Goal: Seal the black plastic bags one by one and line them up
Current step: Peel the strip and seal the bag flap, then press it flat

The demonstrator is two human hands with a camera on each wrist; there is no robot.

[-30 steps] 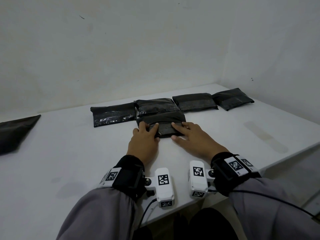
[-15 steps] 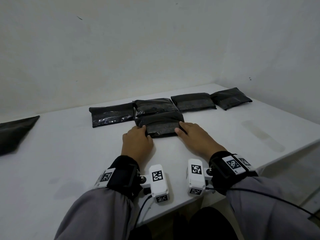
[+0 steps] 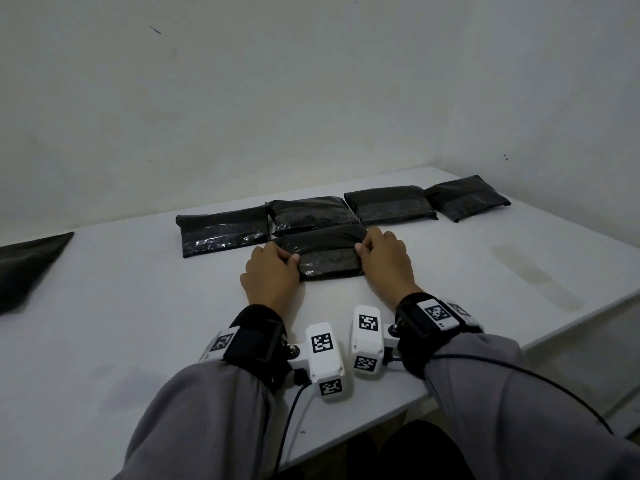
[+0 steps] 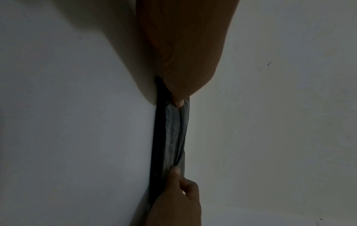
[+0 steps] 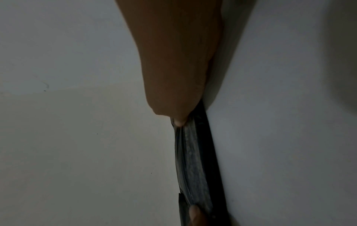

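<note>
Head view: a white table (image 3: pixel 104 306) is seen against a pale wall. Four black bags are lined up along the far side: first bag (image 3: pixel 221 230), second bag (image 3: pixel 311 214), third bag (image 3: pixel 389 204), fourth bag (image 3: pixel 467 197), each touching or just beside its neighbour. A fifth bag (image 3: pixel 327 256) lies in front of the second one, touching its near edge. It is gripped at its left end by the left hand (image 3: pixel 272 275), fingers curled, thumb on top, and at its right end by the right hand (image 3: pixel 386 259) in the same way. Another black bag (image 3: pixel 27 268) is seen at the far left, well apart from the row. Grey sleeves and marked white wrist units are visible.

Left wrist view: the fifth bag (image 4: pixel 172 137) is seen edge-on, pinched at the near end by the left hand (image 4: pixel 185 53) and at the far end by the right hand (image 4: pixel 177 203).

Right wrist view: the fifth bag (image 5: pixel 195 160) is pinched by the right hand (image 5: pixel 173 68); a fingertip of the left hand (image 5: pixel 194 214) is pressed on its far end.
</note>
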